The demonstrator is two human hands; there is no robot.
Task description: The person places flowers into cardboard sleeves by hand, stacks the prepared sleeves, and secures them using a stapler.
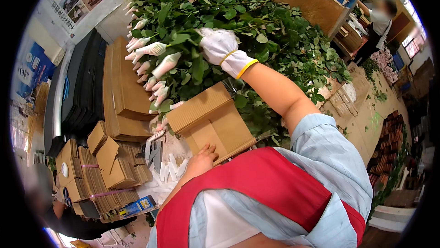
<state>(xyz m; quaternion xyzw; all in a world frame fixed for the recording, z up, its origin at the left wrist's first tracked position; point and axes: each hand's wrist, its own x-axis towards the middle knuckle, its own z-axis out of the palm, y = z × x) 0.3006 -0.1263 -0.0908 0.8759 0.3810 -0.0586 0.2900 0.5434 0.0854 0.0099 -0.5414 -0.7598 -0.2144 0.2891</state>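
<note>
A large heap of leafy roses (220, 5) covers the table ahead of me, their pale pink buds (153, 49) in white mesh sleeves pointing left. My right hand (220, 50), in a white glove with a yellow cuff, reaches into the leaves just right of the buds. Its fingers look curled in, but foliage hides what they hold, if anything. Bare, my left hand (201, 160) rests with its fingers spread on the near left part of a folded piece of brown corrugated cardboard (213, 131). This cardboard lies at the near edge of the heap.
Cardboard sheets (123, 87) and black sheets (85, 83) lean at the left. Below them are bundled cardboard pieces (114, 161), white strips (170, 169) and a blue-yellow box (137, 206). One person (378, 23) stands far right; another (41, 193) is at lower left.
</note>
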